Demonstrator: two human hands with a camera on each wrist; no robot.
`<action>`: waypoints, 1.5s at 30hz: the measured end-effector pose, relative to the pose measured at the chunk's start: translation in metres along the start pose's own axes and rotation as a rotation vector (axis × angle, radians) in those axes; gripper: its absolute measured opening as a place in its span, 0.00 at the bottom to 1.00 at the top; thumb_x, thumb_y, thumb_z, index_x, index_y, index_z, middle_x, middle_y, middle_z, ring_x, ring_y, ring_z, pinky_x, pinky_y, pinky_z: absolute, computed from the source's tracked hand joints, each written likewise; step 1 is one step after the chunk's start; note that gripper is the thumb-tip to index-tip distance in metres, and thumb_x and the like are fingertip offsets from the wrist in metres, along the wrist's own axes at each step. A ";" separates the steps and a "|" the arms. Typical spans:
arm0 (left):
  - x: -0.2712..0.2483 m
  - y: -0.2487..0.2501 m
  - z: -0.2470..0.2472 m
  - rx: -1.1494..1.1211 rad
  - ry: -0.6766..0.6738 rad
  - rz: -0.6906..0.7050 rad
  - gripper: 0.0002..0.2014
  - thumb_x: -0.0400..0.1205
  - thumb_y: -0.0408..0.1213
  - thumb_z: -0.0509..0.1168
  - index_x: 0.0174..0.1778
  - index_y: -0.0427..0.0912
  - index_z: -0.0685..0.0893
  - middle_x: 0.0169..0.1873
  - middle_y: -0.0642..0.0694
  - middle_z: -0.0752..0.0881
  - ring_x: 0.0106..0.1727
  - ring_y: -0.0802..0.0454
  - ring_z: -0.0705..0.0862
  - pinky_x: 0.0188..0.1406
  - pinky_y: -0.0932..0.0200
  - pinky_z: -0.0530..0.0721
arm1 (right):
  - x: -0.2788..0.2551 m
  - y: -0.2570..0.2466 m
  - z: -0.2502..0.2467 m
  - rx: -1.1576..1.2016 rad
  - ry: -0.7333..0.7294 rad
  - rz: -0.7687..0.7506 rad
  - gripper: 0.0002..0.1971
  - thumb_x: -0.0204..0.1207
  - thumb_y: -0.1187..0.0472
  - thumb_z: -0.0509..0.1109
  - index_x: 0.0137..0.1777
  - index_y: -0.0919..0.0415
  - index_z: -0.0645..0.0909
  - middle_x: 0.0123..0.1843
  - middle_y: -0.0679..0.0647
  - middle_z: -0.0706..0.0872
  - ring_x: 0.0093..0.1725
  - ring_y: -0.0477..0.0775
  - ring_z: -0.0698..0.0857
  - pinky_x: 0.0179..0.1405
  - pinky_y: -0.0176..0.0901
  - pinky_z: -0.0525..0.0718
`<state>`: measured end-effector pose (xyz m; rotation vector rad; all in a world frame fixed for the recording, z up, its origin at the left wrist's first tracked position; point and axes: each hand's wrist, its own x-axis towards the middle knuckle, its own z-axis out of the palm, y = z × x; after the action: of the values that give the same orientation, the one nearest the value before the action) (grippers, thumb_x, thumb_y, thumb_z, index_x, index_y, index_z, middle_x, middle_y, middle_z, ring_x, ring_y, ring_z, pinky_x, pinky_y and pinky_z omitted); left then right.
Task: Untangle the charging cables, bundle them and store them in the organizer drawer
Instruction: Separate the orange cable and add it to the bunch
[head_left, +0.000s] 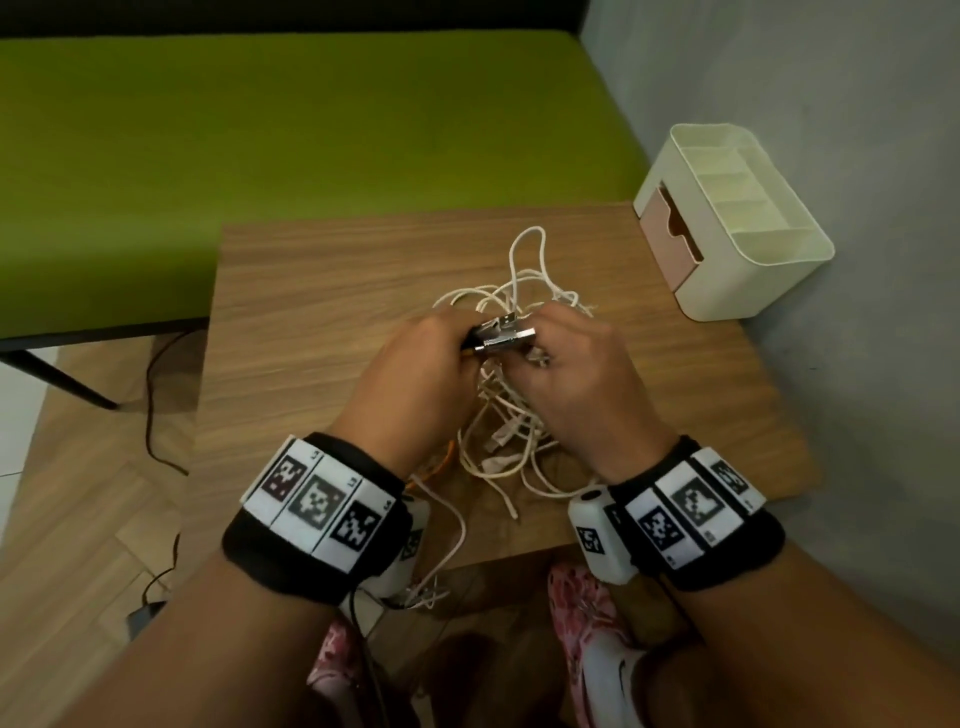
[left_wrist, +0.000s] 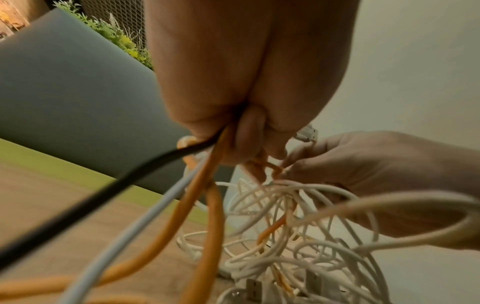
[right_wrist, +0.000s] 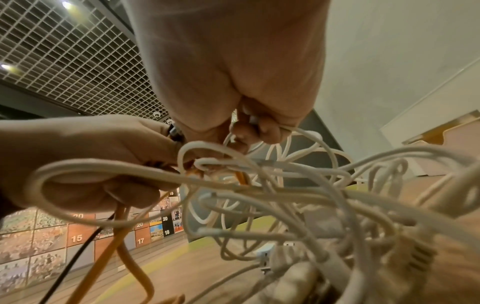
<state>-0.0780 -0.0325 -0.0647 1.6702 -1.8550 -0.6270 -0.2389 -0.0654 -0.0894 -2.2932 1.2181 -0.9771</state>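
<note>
Cables (head_left: 511, 415): lying tangled on worktop (head_left: 311, 291).
Left hand (head_left: 415, 374): gripping plugs (head_left: 501, 338), orange cable (left_wrist: 207, 205).
Right hand (head_left: 576, 369): pinching white cables.

Left half of table (head_left: 311, 322) bare, open approach from left and far edges. White cable tangle (head_left: 511, 332) fills the centre through to the near edge (loops dangle over it). Organizer (head_left: 737, 223) blocks far-right corner, against the wall (head_left: 857, 156); bare strip between tangle and organizer.
</note>
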 end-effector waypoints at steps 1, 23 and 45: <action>0.001 -0.001 -0.001 0.048 -0.023 -0.014 0.08 0.79 0.28 0.63 0.45 0.44 0.86 0.38 0.50 0.83 0.42 0.45 0.81 0.37 0.53 0.72 | 0.000 -0.001 0.000 -0.006 0.002 -0.004 0.06 0.73 0.64 0.73 0.44 0.67 0.87 0.40 0.56 0.84 0.39 0.56 0.82 0.38 0.56 0.81; -0.002 -0.003 -0.042 -0.935 -0.008 -0.341 0.13 0.88 0.36 0.58 0.39 0.41 0.81 0.27 0.49 0.71 0.19 0.61 0.62 0.14 0.67 0.59 | -0.001 -0.021 -0.014 0.150 0.133 0.121 0.07 0.71 0.66 0.75 0.44 0.62 0.79 0.44 0.54 0.80 0.42 0.51 0.79 0.40 0.41 0.80; -0.004 0.014 -0.029 -0.582 0.173 -0.062 0.09 0.83 0.35 0.64 0.37 0.48 0.84 0.23 0.55 0.74 0.20 0.57 0.67 0.19 0.59 0.64 | 0.001 -0.022 -0.042 0.341 -0.053 0.183 0.05 0.83 0.56 0.69 0.52 0.56 0.85 0.38 0.54 0.85 0.36 0.53 0.82 0.34 0.53 0.80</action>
<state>-0.0683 -0.0258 -0.0341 1.3438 -1.3314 -0.9125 -0.2562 -0.0541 -0.0465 -1.8984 1.1184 -0.9671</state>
